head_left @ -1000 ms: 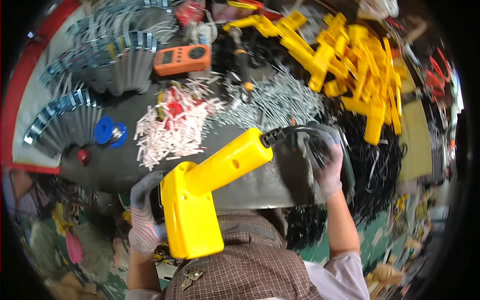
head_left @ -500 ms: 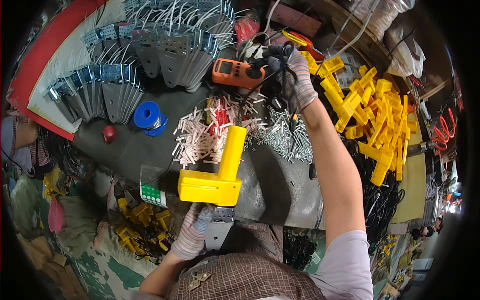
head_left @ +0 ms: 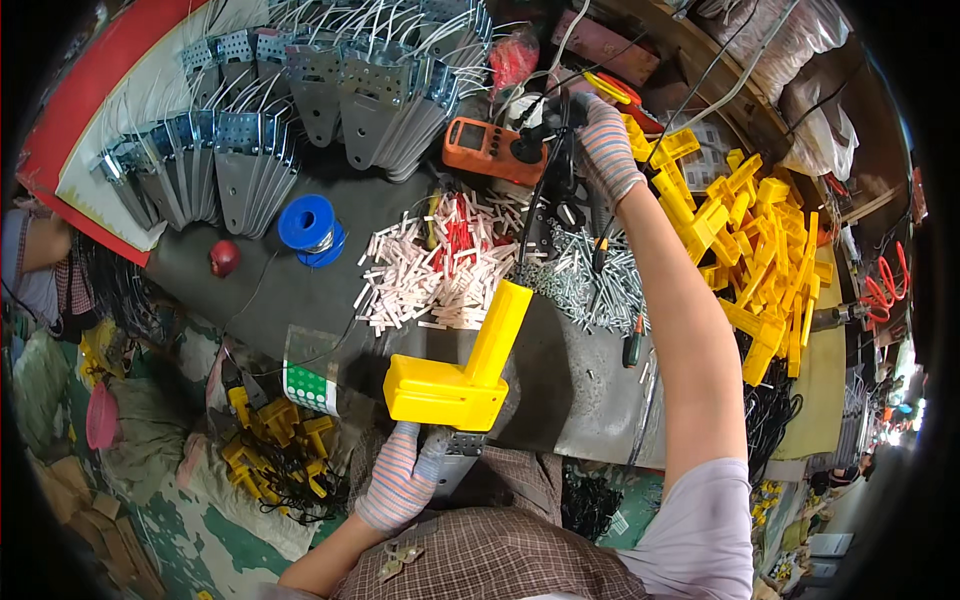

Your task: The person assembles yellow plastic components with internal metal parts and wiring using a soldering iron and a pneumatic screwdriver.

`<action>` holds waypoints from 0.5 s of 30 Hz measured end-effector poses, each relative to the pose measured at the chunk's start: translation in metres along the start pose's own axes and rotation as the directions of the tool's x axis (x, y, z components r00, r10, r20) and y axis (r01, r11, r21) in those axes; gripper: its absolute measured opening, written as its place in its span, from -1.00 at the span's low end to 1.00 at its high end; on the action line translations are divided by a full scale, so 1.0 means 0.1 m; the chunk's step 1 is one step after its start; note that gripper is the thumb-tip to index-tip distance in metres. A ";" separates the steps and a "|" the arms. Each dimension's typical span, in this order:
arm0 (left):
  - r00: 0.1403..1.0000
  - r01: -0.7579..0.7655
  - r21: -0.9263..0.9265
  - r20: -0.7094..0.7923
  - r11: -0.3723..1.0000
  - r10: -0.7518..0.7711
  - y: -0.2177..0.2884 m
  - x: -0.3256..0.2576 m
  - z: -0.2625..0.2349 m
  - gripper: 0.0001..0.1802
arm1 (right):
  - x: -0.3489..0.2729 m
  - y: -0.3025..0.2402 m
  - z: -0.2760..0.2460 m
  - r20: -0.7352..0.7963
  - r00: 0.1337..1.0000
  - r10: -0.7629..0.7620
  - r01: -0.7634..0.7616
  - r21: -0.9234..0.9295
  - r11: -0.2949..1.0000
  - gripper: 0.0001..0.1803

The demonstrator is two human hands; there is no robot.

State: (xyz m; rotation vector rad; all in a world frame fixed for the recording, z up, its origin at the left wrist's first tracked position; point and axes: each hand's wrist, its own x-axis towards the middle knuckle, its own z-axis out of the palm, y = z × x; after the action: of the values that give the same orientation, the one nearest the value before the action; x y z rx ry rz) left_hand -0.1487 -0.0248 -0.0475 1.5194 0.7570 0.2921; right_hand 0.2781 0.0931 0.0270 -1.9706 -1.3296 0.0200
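Note:
Near my waist, my left hand [head_left: 405,482], in a striped knit glove, grips a yellow-handled tool [head_left: 445,392] from below. Its blocky housing carries an upright stem leaning right, and a perforated grey metal plate [head_left: 456,468] sticks out underneath. From the stem's top a black cord [head_left: 530,225] runs up to my right hand [head_left: 606,148], also gloved. That hand is stretched to the far side of the table and closed around a black plug [head_left: 566,112]. Its fingers are partly hidden behind the plug and cords. An orange multimeter [head_left: 494,150] lies just left of it.
Pale sleeves [head_left: 395,280] and screws [head_left: 590,285] lie in heaps mid-table, with a screwdriver [head_left: 633,342] beside them. Stacked metal plates with white wires [head_left: 250,180] stand left, near a blue spool [head_left: 308,226]. Yellow handles [head_left: 765,250] are piled right. Another person's arm [head_left: 48,243] shows far left.
The yellow-handled tool has shifted slightly right and its stem leans further right. My right hand stays at the plug, a little higher in view. The whole view has shifted a little.

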 end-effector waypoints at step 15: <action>0.963 0.051 -0.191 -0.252 0.980 -0.099 -0.52 -0.34 -0.36 -0.71 | -0.10 -0.53 0.02 0.087 0.995 -0.051 0.076 -0.310 0.948 -0.71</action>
State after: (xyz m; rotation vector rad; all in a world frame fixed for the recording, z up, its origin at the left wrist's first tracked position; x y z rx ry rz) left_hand -0.2109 -0.0210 -0.0837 1.2891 0.9671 0.4978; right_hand 0.2305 0.0957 0.0524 -2.2067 -1.5231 -0.1554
